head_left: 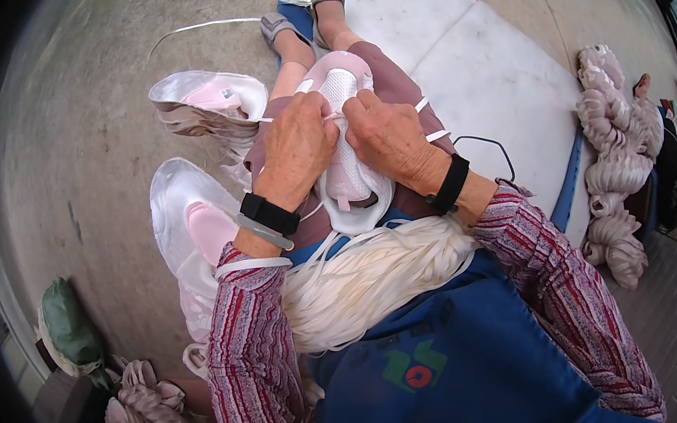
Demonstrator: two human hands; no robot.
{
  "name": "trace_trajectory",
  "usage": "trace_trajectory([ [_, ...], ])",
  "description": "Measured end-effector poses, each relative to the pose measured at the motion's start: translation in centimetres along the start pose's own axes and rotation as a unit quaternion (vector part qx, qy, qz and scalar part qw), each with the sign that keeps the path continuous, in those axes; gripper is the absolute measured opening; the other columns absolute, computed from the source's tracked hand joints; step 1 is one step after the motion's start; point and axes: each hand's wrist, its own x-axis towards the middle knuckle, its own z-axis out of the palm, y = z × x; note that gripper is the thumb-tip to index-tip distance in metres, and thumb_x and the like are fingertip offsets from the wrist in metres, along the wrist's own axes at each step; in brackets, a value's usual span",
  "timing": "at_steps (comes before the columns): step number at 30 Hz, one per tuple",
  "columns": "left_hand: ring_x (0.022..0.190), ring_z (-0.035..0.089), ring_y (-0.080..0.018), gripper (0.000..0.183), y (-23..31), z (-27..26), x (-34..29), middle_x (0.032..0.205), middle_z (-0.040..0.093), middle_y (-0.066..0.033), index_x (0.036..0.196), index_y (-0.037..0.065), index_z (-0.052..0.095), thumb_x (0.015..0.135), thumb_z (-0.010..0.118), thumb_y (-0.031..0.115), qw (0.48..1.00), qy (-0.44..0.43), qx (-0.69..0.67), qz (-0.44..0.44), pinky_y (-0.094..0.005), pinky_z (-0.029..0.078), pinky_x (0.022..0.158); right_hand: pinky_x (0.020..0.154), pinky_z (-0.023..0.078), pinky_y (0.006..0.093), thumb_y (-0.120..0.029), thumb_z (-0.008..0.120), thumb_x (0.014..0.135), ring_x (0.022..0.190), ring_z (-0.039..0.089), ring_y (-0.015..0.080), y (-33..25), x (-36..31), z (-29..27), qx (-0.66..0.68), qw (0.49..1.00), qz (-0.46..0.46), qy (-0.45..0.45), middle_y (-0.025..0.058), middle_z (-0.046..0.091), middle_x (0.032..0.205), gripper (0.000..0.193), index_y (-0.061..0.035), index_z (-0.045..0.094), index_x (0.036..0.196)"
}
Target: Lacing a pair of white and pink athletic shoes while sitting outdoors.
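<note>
A pale pink and white shoe upper [338, 86] lies across my lap, its toe pointing away from me and its mesh tongue showing in the middle. My left hand [301, 142] is closed in a pinch at the left eyelet edge. Opposite it, my right hand [392, 134] pinches at the right edge, the two sets of fingertips almost meeting over the tongue. A white shoelace [423, 105] runs out from beside my right hand, and more lace shows beside the left one. The fingertips themselves are partly hidden. A thick bundle of cream-white laces [379, 278] rests on my blue apron [456, 365].
Stacked shoe uppers [213, 96] and another pile [188, 212] stand left of my knees. Further bundles of uppers [613, 130] lie at the right, near a seated person. A white sheet [499, 84] covers the floor ahead. A green sack [70, 326] sits far left.
</note>
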Motion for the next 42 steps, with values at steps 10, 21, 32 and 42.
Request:
trace_trajectory([
  [10, 0.081, 0.062, -0.0357, 0.015, -0.1, 0.2, 0.2, 0.085, 0.063, -0.0184, 0.089, 0.000, 0.059, 0.078, 0.060, 0.010, 1.000, 0.008, -0.001, -0.003, -0.0420, 0.049, 0.072, 0.059, 0.051, 0.0429, -0.017, 0.060, 0.080, 0.075, 0.063, 0.0352, 1.3, 0.5, 0.0, 0.101, 0.991, 0.049, 0.066, 0.0158, 0.057, 0.085, 0.019, -0.0020, 0.051, 0.088],
  [21, 0.072, 0.059, -0.0349, 0.017, -2.2, -0.6, 0.6, 0.072, 0.057, -0.0183, 0.088, -0.002, 0.055, 0.081, 0.055, 0.014, 0.997, -0.016, -0.073, -0.013, -0.0424, 0.046, 0.069, 0.068, 0.051, 0.0478, -0.018, 0.060, 0.081, 0.079, 0.062, 0.0414, 0.1, -0.8, -0.5, 0.190, 0.974, 0.107, -0.059, 0.0245, 0.058, 0.091, 0.029, 0.0031, 0.047, 0.096],
  [32, 0.061, 0.047, -0.0058, 0.017, -2.6, -2.4, -0.5, 0.072, 0.053, 0.0018, 0.096, 0.006, 0.056, 0.089, 0.058, 0.021, 0.935, -0.067, -0.268, -0.222, -0.0218, 0.037, 0.048, 0.073, 0.048, 0.0446, -0.013, 0.059, 0.082, 0.083, 0.059, 0.0399, 0.0, -0.9, -0.2, 0.194, 0.970, 0.125, -0.070, 0.0260, 0.057, 0.090, 0.026, 0.0058, 0.051, 0.099],
  [42, 0.070, 0.059, -0.0219, 0.023, -2.3, -1.9, -1.6, 0.077, 0.062, -0.0140, 0.090, -0.001, 0.058, 0.086, 0.064, 0.022, 0.972, -0.080, -0.191, -0.113, -0.0331, 0.046, 0.066, 0.068, 0.052, 0.0463, -0.014, 0.059, 0.082, 0.078, 0.061, 0.0429, 0.2, -0.6, 0.4, 0.204, 0.974, 0.095, -0.037, 0.0274, 0.057, 0.091, 0.027, 0.0070, 0.048, 0.094],
])
